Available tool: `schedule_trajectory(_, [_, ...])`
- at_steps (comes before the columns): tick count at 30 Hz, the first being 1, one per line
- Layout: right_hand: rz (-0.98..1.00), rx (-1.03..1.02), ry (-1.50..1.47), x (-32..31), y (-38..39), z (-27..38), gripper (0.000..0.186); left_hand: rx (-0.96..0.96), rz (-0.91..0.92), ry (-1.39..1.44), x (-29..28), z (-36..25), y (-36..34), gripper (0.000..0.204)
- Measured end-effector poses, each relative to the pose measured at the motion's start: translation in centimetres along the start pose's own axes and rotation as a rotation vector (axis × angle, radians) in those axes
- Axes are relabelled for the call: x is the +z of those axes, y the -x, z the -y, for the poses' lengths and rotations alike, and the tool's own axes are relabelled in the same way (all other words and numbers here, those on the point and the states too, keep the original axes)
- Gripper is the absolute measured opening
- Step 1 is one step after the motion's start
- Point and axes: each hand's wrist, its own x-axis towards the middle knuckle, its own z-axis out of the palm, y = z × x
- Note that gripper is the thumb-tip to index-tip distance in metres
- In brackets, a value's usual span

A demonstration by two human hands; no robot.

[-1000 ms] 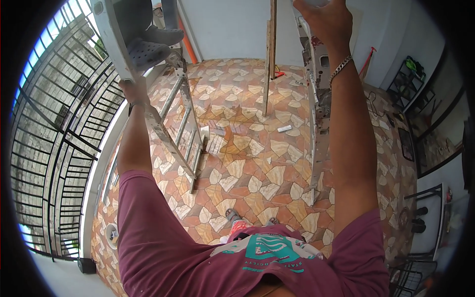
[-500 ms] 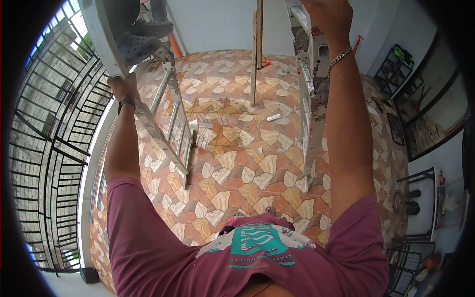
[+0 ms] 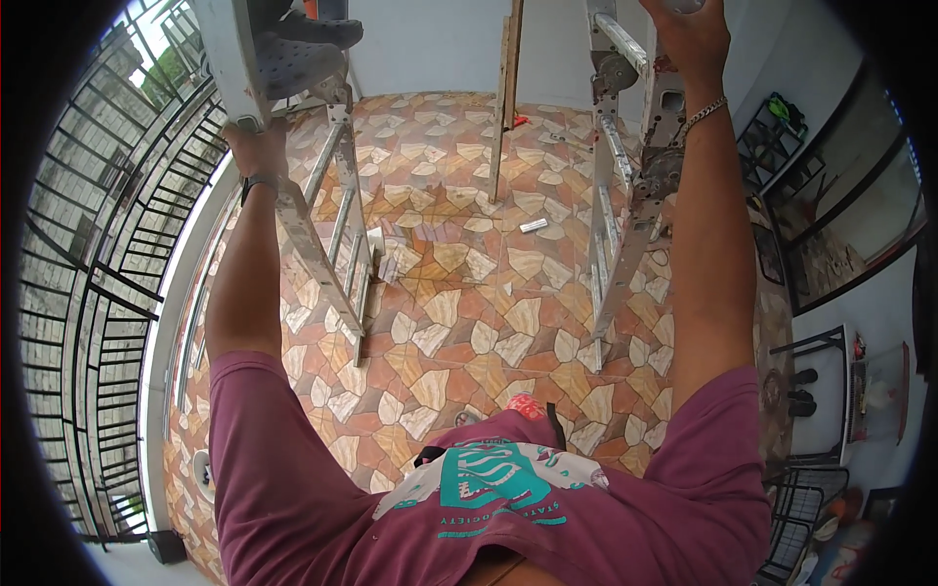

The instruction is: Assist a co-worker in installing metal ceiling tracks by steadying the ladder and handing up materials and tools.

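Ladder (image 3: 320, 266) gripped by left hand (image 3: 258, 151) and right hand (image 3: 696, 44), arms (image 3: 715, 244) outstretched.

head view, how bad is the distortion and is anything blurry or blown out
In the head view, the gate bows near the black rim, sky beyond it looks blown out, the ladder looks fairly crisp, and clutter lower right looks soft.
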Motion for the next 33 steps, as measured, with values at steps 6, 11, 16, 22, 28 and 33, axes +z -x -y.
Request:
schedule_trajectory(6, [0.001,-0.016,-0.055,0.0,0.2,0.4,0.047,-0.006,0.017,0.008,-0.1,-0.1,-0.2,0.068])
schedule_trajectory(11, [0.002,-0.008,-0.086,0.1,0.3,0.5,0.044,-0.002,-0.009,0.004,0.2,0.2,-0.1,0.068])
schedule_trajectory(16, [-0.005,-0.018,-0.086,0.1,0.2,0.4,0.044,0.001,-0.009,-0.004,0.2,0.2,0.0,0.068])
schedule_trajectory(22, [0.0,0.002,-0.092,0.2,0.4,0.3,0.045,0.02,0.025,0.005,0.2,0.9,-0.3,0.069])
schedule_trajectory(28, [0.004,-0.004,-0.105,0.0,0.0,-0.4,0.047,0.075,0.041,0.029,0.2,0.6,-0.5,0.067])
schedule_trajectory(33, [-0.012,-0.035,-0.028,-0.3,-0.3,-1.1,0.049,0.08,0.034,0.024,1.4,0.6,-0.6,0.069])
